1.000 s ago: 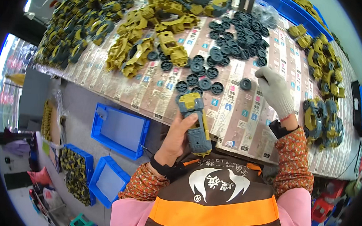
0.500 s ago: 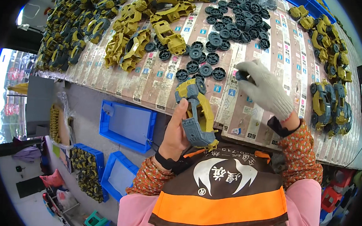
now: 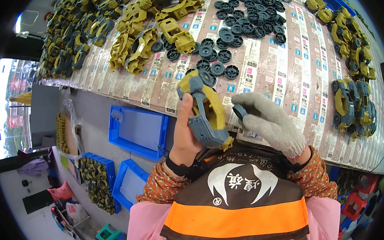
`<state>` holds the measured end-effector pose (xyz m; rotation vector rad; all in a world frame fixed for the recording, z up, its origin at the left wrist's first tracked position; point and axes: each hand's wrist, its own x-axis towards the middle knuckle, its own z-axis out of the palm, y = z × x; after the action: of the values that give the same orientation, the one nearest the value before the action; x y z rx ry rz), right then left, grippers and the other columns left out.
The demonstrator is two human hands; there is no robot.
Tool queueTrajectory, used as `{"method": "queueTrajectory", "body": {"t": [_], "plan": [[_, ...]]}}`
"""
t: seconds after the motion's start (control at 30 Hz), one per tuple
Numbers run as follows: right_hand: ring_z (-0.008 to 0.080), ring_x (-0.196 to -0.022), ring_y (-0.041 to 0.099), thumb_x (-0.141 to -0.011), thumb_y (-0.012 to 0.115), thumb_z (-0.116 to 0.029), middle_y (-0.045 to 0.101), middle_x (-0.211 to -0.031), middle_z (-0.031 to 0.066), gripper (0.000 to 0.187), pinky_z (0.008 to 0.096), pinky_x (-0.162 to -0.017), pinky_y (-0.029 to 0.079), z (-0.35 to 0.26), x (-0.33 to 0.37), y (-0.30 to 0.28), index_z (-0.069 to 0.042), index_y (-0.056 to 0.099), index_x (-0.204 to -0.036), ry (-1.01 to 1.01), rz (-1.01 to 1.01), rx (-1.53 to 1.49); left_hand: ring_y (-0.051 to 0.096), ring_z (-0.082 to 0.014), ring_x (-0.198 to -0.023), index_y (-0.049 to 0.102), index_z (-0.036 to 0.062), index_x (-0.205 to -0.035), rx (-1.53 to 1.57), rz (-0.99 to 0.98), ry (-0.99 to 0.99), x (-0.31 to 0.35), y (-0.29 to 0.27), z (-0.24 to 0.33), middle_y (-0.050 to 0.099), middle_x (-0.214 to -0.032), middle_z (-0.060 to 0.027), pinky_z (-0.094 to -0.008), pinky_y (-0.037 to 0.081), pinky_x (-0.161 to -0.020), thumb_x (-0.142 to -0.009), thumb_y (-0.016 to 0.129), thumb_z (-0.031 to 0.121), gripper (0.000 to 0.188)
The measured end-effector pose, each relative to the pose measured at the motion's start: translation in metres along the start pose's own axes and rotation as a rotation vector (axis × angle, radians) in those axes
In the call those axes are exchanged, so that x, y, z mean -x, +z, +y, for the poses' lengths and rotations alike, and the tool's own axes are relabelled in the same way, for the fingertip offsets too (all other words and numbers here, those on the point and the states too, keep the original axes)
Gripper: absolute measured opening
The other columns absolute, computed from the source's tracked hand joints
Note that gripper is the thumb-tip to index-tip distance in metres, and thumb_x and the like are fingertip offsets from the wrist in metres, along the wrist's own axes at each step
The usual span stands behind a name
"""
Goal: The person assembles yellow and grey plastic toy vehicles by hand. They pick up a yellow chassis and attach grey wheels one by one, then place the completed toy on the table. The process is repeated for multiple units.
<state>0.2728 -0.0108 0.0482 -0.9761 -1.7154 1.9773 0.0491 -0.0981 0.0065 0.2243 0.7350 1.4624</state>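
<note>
In my bare left hand [image 3: 184, 139] is a toy car body [image 3: 206, 128], yellow and blue-grey plastic, held tilted over the table's near edge. A dark wheel [image 3: 207, 78] shows at its far end. My right hand [image 3: 273, 124], in a whitish knitted glove, pinches a dark toy wheel [image 3: 240, 111] between thumb and fingers, close to the right of the car body and apart from it. Loose dark wheels [image 3: 232, 72] lie on the table beyond both hands, running back into a larger pile [image 3: 260, 15].
Yellow car shells [image 3: 132, 51] lie left of the wheels. A large heap of yellow-and-grey cars [image 3: 81, 27] covers the far left; more cars [image 3: 353, 106] line the right side. Blue trays [image 3: 136, 152] stand below the table's left edge, and another blue tray [image 3: 107, 170] holds car parts.
My right hand has come toward me and left with the wheel, from over the table to beside the car body. My left hand has shifted slightly left, still holding the body.
</note>
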Motion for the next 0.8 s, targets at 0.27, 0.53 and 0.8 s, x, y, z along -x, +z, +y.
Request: {"method": "queueTrajectory", "body": {"t": [0.27, 0.53, 0.8], "plan": [[0.0154, -0.11, 0.067, -0.101, 0.066, -0.011, 0.069, -0.125, 0.0101, 0.048, 0.0325, -0.093, 0.056, 0.017, 0.001, 0.016, 0.0, 0.057, -0.147, 0.045, 0.013, -0.136, 0.074, -0.0249, -0.097, 0.063, 0.0071, -0.129, 0.03, 0.027, 0.051, -0.002, 0.01, -0.002, 0.073, -0.113, -0.0106, -0.0426, 0.062, -0.086, -0.109, 0.052, 0.057, 0.055], [0.0172, -0.101, 0.071, -0.101, 0.066, -0.011, 0.073, -0.115, 0.0109, 0.044, 0.0347, -0.087, 0.057, 0.013, 0.004, 0.022, 0.001, 0.061, -0.143, 0.085, 0.074, -0.123, 0.073, -0.0211, -0.095, 0.062, 0.0082, -0.13, -0.049, 0.087, 0.162, -0.006, 0.018, -0.009, 0.072, -0.11, -0.0079, -0.0393, 0.062, -0.084, -0.108, 0.056, 0.056, 0.053], [0.0422, -0.085, 0.075, -0.096, 0.067, -0.004, 0.074, -0.099, 0.0254, 0.043, 0.0464, -0.075, 0.059, 0.028, 0.017, 0.041, 0.001, 0.062, -0.139, -0.259, 0.248, 0.393, 0.072, -0.018, -0.098, 0.062, 0.0099, -0.132, -0.18, 0.114, 0.286, -0.014, 0.01, -0.02, 0.072, -0.113, -0.0073, -0.0363, 0.062, -0.084, -0.109, 0.056, 0.052, 0.049]]}}
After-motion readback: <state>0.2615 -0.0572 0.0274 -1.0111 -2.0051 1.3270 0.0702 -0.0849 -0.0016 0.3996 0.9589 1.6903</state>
